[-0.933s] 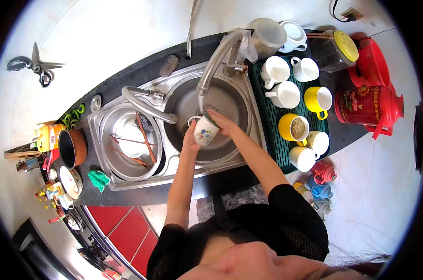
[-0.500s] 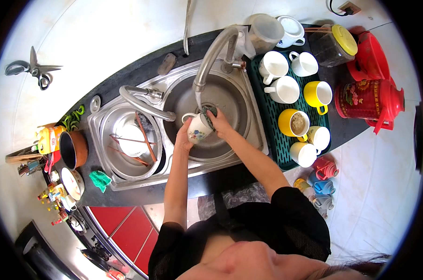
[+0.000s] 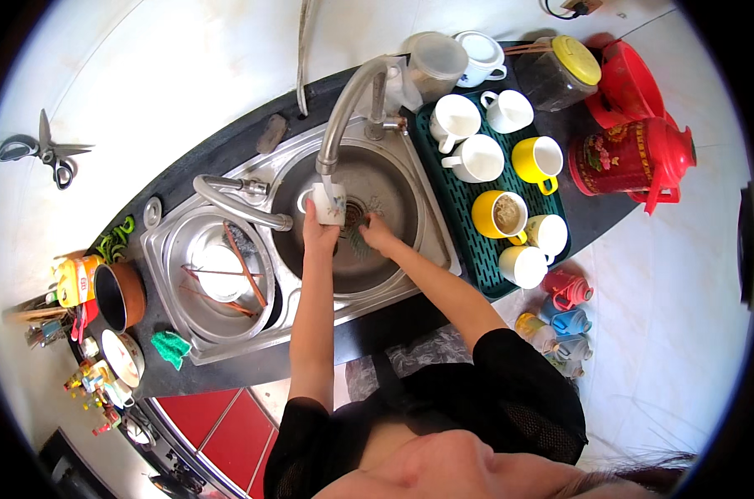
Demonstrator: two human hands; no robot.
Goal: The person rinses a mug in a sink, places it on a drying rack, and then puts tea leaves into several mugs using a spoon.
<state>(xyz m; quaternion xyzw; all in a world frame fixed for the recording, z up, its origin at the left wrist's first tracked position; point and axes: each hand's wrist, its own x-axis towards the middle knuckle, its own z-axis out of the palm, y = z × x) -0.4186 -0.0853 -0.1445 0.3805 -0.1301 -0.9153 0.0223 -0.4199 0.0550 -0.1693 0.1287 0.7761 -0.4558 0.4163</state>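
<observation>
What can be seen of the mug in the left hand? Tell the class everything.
The mug is white, ceramic by its look, with coloured flowers on its side and a loop handle on the left. The left hand grips it over the right sink, just below the running tap. Which way its mouth faces is hard to tell.

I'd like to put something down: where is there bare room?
Bare counter lies between the green tray and red flask, and before the sink, just right of the green cloth. Crowded: the tray, with its mugs.
</observation>
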